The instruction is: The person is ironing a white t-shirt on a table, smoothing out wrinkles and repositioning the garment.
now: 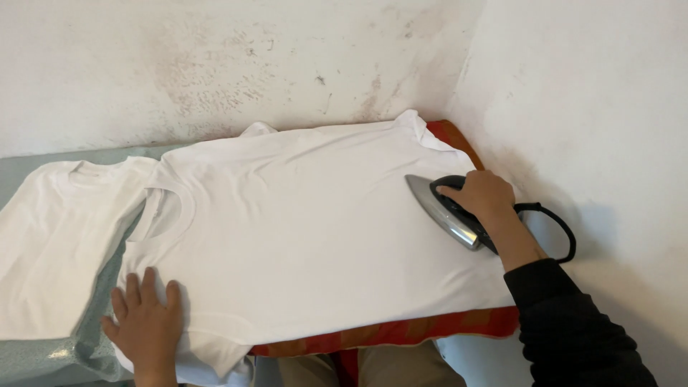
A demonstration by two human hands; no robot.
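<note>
The right hand is closed around the handle of a dark iron, whose silvery soleplate is tipped up on edge at the far right end of a white T-shirt. A black cord loops out just behind that hand. The shirt spreads leftward from the iron over a red padded board. At its near left corner the left hand lies open and flat, pressing the sleeve. Beyond it lies a second white shirt.

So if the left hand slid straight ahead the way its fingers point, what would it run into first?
The left hand lies flat on the white T-shirt, fingers pointing up the picture. Going straight on, it would probably meet the shirt's neckline first, with nothing else in between.
</note>
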